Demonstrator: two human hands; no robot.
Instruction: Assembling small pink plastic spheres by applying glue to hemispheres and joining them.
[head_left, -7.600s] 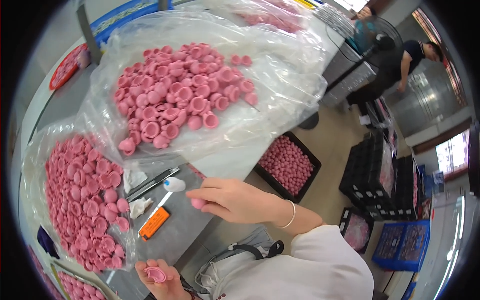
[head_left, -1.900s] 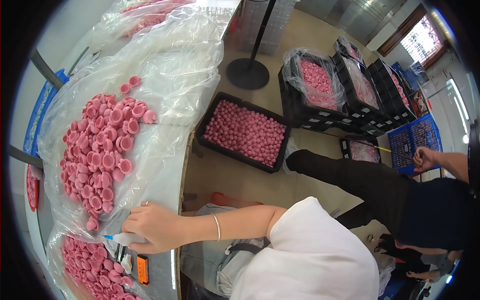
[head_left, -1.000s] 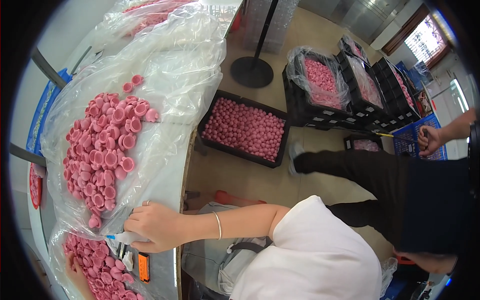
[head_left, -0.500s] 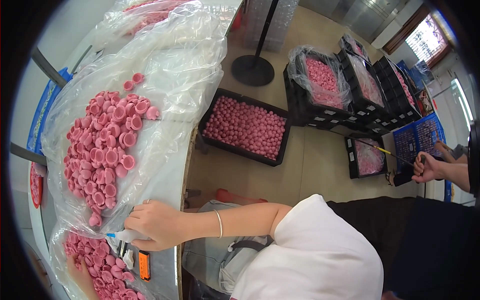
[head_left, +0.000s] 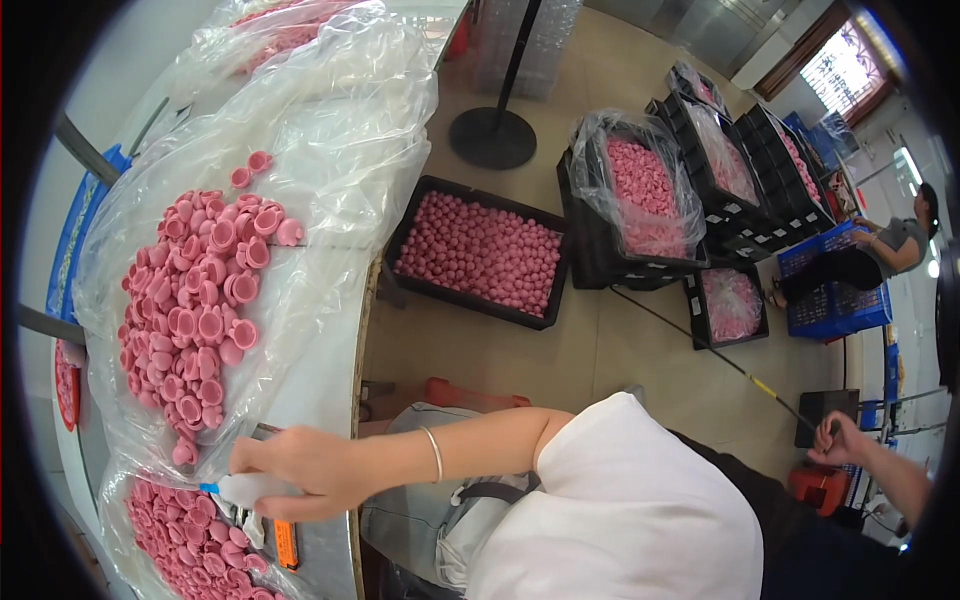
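Observation:
My right hand (head_left: 310,470) reaches left over the table from a white sleeve. Its fingers are closed around a small translucent squeeze bottle (head_left: 252,489) with a blue tip, held sideways. The tip is above the near heap of pink hollow plastic pieces (head_left: 190,530), which look like small cups. A larger heap of such pink cups (head_left: 190,325) lies farther up the table on clear plastic sheeting (head_left: 310,200). Beside my hand are an orange and black small box (head_left: 287,545) and a crumpled white scrap (head_left: 252,530). My left hand does not show.
On the floor right of the table stands a black crate (head_left: 540,318) of round pink pieces. Stacked black crates (head_left: 600,255) with plastic liners stand farther off. At right, a co-worker's hand (head_left: 838,440) grips a long rod (head_left: 700,342). Another person (head_left: 895,245) is by blue crates (head_left: 850,310).
My left hand, earlier at the near heap, has left the view. My right hand has shifted slightly down and left with the bottle. The co-worker's hand moved lower, and the rod reaches farther out.

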